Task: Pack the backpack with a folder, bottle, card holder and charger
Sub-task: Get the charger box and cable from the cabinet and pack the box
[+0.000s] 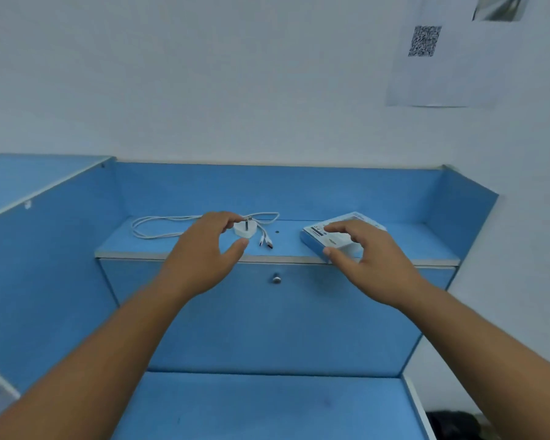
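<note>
A white charger plug [244,231] with its looped white cable [159,226] lies on a raised blue shelf [286,246]. My left hand [200,252] hovers over the plug with fingers and thumb spread on either side of it, not closed on it. To the right a blue and white boxed card holder [337,234] lies flat on the same shelf. My right hand [365,255] reaches over the box, fingertips at its top and thumb at its near edge, not clearly gripping. No backpack, folder or bottle is in view.
Below the shelf is a blue cabinet front with a small metal knob [277,278], and a blue desk surface [267,408] lies under my arms. Blue partition walls stand left and right. A paper with a QR code [424,41] hangs on the white wall.
</note>
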Available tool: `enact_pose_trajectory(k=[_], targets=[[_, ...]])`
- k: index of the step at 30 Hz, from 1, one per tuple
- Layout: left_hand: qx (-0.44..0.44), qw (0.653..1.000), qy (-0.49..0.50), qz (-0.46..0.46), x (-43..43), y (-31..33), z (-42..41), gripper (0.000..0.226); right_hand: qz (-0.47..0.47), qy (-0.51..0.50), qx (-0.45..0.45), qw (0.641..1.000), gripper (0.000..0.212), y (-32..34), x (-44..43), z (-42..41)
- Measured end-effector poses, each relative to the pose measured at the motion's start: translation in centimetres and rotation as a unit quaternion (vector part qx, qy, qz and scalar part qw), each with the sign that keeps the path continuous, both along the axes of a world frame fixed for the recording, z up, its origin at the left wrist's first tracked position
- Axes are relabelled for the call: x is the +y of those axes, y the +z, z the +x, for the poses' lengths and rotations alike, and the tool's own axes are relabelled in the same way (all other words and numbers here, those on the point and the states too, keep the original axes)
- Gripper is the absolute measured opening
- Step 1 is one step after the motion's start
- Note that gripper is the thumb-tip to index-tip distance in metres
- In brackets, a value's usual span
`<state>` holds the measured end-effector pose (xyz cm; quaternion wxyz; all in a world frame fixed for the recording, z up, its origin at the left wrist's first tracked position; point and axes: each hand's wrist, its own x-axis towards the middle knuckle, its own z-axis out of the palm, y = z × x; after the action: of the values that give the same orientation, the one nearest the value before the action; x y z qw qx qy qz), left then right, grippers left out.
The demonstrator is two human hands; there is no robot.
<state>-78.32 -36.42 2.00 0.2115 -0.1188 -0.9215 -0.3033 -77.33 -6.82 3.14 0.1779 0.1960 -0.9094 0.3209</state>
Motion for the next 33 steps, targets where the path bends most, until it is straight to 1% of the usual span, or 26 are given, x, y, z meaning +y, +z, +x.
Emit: enact_pose_trajectory(k=[4,8,11,14,17,22,24,26,28,30,33], targets=[[-0.008,0.997,0.001,-0.082,-1.2,-0.2,-3.7,0.043,0.086,-0.015,-0.019,0.996,0.05,-0.6,0.5,-2.2],[-0.036,0.982,0.007,-0.185,-1.3,0.4,-8.1,0.063,0.205,-0.007,-0.043,0.978,0.076,-0.2,0.8,-5.3],[-0.071,0.966,-0.012,-0.247,-1.0,0.4,-10.8,0.075,0.242,-0.013,-0.072,0.967,0.092,0.1,1.0,-7.2],[-0.068,0.959,-0.039,-0.273,-0.9,-0.3,-12.5,0.072,0.257,-0.01,-0.081,0.963,0.095,-0.2,1.1,-8.5],[-0.066,0.961,-0.056,-0.261,-0.8,-1.2,-13.3,0.073,0.266,-0.006,-0.074,0.961,0.092,-0.8,1.0,-9.3],[-0.055,0.968,-0.06,-0.236,-0.9,-2.3,-14.1,0.071,0.269,-0.004,-0.058,0.961,0.095,-1.0,0.8,-10.1],[-0.054,0.974,-0.06,-0.212,-1.0,-2.7,-14.2,0.071,0.271,-0.002,-0.058,0.961,0.096,-1.0,0.9,-10.3],[-0.044,0.98,-0.061,-0.182,-1.1,-3.0,-14.2,0.066,0.267,-0.002,-0.06,0.962,0.096,-1.0,0.9,-10.3],[-0.029,0.984,-0.065,-0.166,-1.1,-3.3,-14.1,0.056,0.262,-0.003,-0.061,0.963,0.095,-1.1,0.9,-10.3],[-0.017,0.985,-0.07,-0.154,-1.2,-3.5,-14.0,0.046,0.259,-0.002,-0.06,0.964,0.094,-1.2,0.9,-10.3],[-0.013,0.986,-0.072,-0.153,-1.3,-3.5,-13.8,0.039,0.26,-0.004,-0.058,0.964,0.093,-1.3,0.9,-10.3]])
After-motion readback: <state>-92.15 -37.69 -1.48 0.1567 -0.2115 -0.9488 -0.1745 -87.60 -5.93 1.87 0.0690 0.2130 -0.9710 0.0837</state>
